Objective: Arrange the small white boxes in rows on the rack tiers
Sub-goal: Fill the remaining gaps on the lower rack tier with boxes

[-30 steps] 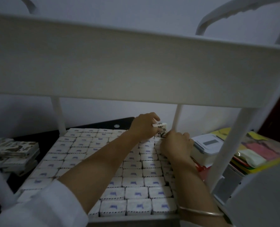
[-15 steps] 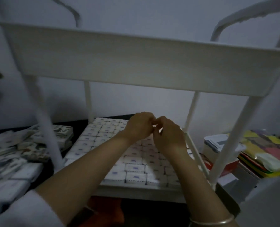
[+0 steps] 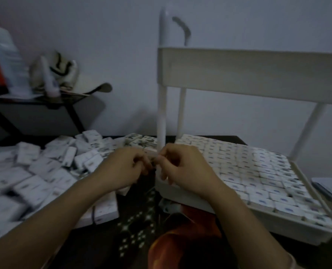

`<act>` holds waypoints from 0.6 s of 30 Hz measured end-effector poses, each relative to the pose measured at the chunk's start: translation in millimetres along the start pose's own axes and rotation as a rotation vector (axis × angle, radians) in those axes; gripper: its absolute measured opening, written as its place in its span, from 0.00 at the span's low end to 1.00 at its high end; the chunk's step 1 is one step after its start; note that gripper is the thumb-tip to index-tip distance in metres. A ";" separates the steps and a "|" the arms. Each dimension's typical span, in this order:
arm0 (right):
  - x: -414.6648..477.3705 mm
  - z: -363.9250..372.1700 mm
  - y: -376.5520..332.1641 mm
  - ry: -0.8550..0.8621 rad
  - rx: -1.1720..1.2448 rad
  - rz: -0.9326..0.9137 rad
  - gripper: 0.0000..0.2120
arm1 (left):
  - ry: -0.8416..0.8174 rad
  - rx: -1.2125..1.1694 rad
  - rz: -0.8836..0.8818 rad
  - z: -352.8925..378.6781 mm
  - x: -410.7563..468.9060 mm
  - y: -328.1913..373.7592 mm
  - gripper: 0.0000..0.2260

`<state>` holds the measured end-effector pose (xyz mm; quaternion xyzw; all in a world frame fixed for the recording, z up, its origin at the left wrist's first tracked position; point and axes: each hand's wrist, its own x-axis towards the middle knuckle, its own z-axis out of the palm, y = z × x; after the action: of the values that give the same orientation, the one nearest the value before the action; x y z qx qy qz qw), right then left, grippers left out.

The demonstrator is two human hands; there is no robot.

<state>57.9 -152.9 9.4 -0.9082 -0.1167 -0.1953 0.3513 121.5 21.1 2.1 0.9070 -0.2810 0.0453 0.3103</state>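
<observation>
The white rack's lower tier (image 3: 182, 193) at right is packed with small white boxes in neat rows (image 3: 258, 171). Its upper tier (image 3: 248, 74) spans above them, and what it holds is hidden. A loose pile of the same boxes (image 3: 45, 166) lies on the dark surface at left. My left hand (image 3: 122, 167) and right hand (image 3: 182, 167) meet in front of the rack's front left post (image 3: 161, 117), all fingers curled and fingertips touching. A small pale spot shows between the fingertips; blur hides what it is.
A dark side table (image 3: 45, 105) at the back left carries bottles and a pale bag. An orange cloth (image 3: 180, 245) and a dark patterned fabric (image 3: 138, 230) lie below my hands. A pale container (image 3: 328, 189) sits just right of the rack.
My view has swung left, so the rack now sits at right and the loose pile is in sight. Both hands drew back from the tier's far rows to its front left corner.
</observation>
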 end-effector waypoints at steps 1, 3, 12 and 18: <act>2.8 11.2 -5.6 -0.041 -0.022 -0.022 0.06 | 0.021 0.029 -0.036 -9.1 -3.1 -11.9 0.16; 10.2 33.8 -13.8 -0.084 -0.051 -0.051 0.03 | 0.077 0.115 -0.090 -24.3 -7.0 -32.4 0.14; 110.0 112.6 10.1 -0.075 -0.628 0.068 0.29 | -0.027 0.471 -0.080 -30.4 16.7 -91.1 0.13; 147.7 131.8 38.2 -0.216 -0.882 0.459 0.36 | -0.135 0.684 -0.005 -18.4 30.7 -95.6 0.16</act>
<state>239.6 -79.4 -37.9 -0.9874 0.1436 -0.0489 -0.0459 200.3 79.2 -26.6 0.9601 -0.2672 0.0760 -0.0310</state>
